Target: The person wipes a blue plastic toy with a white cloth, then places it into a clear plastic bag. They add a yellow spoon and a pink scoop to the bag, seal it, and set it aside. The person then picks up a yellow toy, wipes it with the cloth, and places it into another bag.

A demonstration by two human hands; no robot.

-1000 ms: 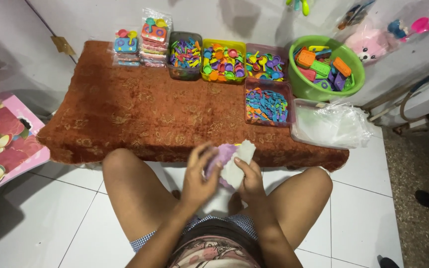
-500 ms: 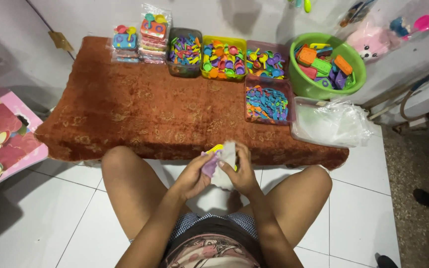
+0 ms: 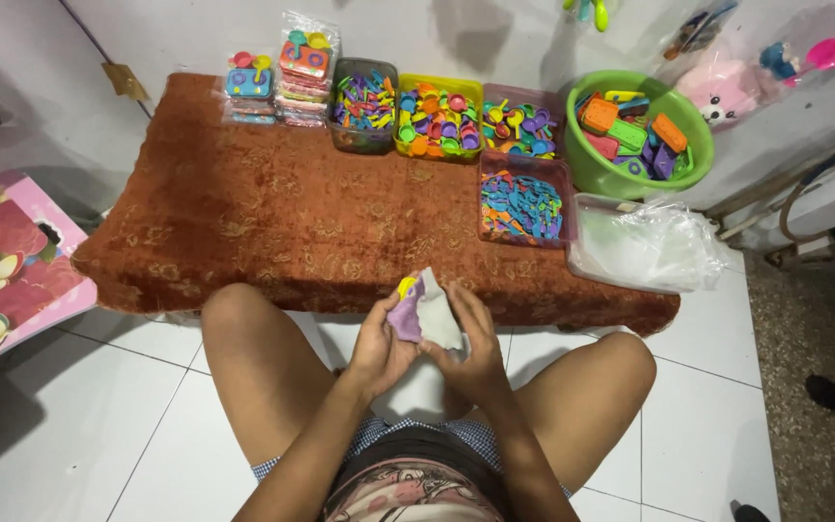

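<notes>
- Small plastic packet point(image 3: 427, 314), with purple and yellow toy pieces showing inside, sits pinched between both hands above the gap between the person's knees, just short of the near edge of the rust-brown cloth-covered table point(image 3: 273, 217).
- Left hand point(image 3: 384, 338) has its fingers curled shut round the packet's purple side; right hand point(image 3: 466, 338) is closed on the pale, clear side. Both grips look light, mostly fingertips, so a hard pull apart could tear the film and spill the pieces.
- Directly below the grip is white tiled floor point(image 3: 99, 406); anything that slips out would likely bounce and scatter under the table.
- Just beyond the grip, the table edge is close, and a jerk forward could knock the packet against it.
- Farther out and to the right of the grip lies a heap of clear empty bags point(image 3: 649, 242); a loose packet could get lost among them.
- Farthest from the grip stand open trays of coloured pieces point(image 3: 519, 203) and a green bowl point(image 3: 640, 130); an outstretched arm could tip them.
</notes>
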